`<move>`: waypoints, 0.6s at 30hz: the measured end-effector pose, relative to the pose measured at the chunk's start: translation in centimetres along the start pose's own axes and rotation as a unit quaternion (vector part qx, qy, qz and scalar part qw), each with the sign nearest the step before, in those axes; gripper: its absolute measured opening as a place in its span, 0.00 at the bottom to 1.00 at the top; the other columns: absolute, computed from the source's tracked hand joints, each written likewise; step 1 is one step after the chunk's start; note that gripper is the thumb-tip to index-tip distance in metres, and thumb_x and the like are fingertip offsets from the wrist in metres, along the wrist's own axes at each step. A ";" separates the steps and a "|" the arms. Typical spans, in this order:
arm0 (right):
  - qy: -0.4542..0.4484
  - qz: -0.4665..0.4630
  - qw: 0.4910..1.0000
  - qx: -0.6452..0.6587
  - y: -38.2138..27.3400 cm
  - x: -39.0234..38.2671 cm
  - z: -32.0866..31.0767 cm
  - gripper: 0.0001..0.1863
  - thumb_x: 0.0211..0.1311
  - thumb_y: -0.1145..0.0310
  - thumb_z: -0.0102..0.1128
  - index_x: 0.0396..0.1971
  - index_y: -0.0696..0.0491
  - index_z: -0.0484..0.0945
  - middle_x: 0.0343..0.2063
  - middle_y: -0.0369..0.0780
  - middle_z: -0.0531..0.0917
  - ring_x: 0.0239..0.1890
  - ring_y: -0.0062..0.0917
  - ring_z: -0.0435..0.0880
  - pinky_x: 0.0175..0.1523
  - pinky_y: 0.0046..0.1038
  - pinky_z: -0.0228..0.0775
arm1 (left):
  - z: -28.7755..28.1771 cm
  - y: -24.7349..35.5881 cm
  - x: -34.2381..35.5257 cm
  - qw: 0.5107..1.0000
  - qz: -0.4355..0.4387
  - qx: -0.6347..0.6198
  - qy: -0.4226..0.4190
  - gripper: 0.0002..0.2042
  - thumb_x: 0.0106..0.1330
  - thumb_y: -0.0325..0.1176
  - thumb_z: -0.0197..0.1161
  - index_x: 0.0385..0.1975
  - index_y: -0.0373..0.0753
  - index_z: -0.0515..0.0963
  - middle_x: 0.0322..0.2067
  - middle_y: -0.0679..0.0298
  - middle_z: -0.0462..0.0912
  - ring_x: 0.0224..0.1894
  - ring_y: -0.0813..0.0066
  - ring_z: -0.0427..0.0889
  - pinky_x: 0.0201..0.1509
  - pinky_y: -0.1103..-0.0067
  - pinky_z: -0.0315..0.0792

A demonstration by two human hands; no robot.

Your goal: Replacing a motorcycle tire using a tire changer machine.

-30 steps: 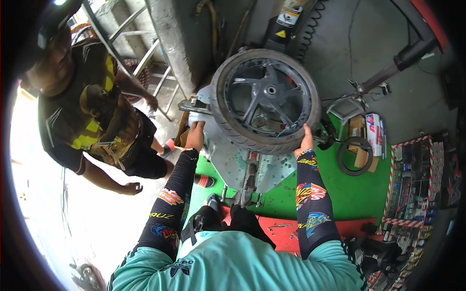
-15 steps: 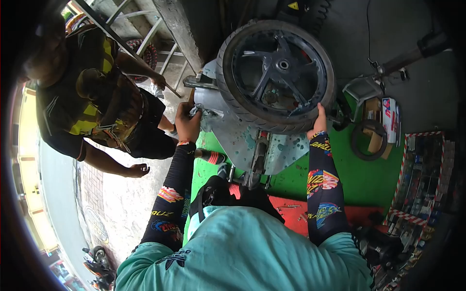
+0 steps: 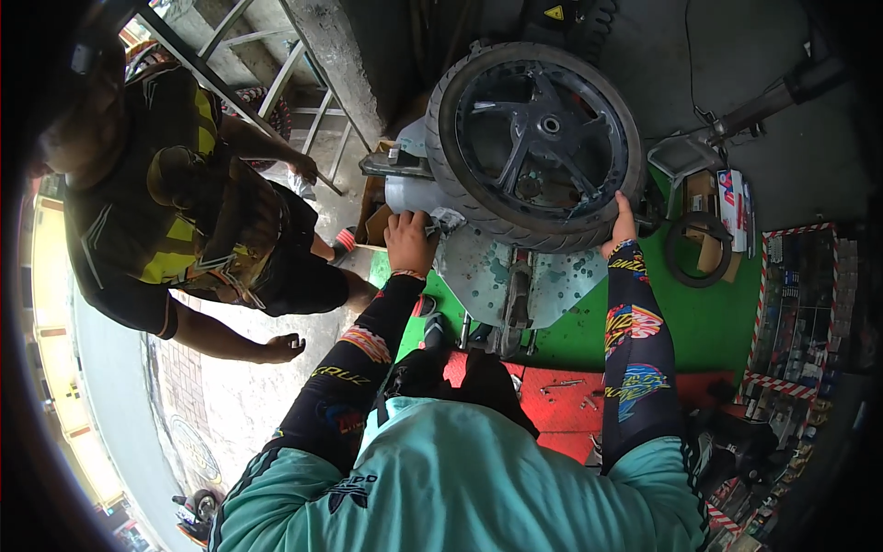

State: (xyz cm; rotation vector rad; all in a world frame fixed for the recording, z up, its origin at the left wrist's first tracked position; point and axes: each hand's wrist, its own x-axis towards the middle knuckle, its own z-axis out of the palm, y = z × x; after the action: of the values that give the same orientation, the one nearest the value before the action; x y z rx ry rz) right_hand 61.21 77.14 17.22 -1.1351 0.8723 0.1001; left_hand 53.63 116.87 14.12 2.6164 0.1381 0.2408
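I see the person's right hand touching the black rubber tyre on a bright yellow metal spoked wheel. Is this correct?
The yellow is wrong: the head view shows a dark grey metal spoked wheel. The person's right hand is touching the black rubber tyre on it.

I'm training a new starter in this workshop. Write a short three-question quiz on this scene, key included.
1. Multiple choice: what does the right hand of the person wearing the camera touch?
a) the cardboard box
b) the tyre
c) the metal frame

2. Count: how many spokes run out from the hub of the wheel?

3. Fill the gap: small tools lie on the ____ mat.

Key: 1 b; 2 five; 3 red.
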 end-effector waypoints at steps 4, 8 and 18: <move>0.020 0.011 1.000 -0.009 -0.2 -0.5 0.1 0.50 0.49 0.39 0.66 0.68 0.53 0.61 0.66 0.42 0.67 0.64 0.37 0.68 0.70 0.41 0.55 | -2.8 1.4 0.2 0.998 -0.012 -0.015 0.060 0.21 0.51 0.38 0.71 0.45 0.41 0.76 0.42 0.54 0.75 0.48 0.52 0.72 0.51 0.62 0.68; 0.023 0.033 0.999 -0.006 -0.4 0.1 0.1 0.49 0.49 0.39 0.66 0.67 0.53 0.62 0.64 0.43 0.69 0.63 0.37 0.70 0.69 0.42 0.57 | -2.3 4.0 3.4 0.924 -0.115 -0.350 0.101 0.33 0.56 0.49 0.70 0.52 0.29 0.69 0.45 0.46 0.74 0.50 0.50 0.75 0.57 0.65 0.68; -0.044 0.029 0.998 0.047 -1.7 -1.3 0.5 0.40 0.54 0.44 0.64 0.62 0.53 0.68 0.60 0.44 0.74 0.59 0.39 0.74 0.65 0.43 0.63 | 4.6 7.3 8.4 0.727 -0.385 -0.569 -0.014 0.61 0.42 0.55 0.78 0.66 0.18 0.49 0.64 0.39 0.63 0.66 0.53 0.65 0.68 0.72 0.59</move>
State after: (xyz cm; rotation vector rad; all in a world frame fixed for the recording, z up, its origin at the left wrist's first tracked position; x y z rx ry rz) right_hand 61.46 77.23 19.42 -1.0113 0.8229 0.1541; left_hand 63.18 109.56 15.05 1.1676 0.7675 -0.0375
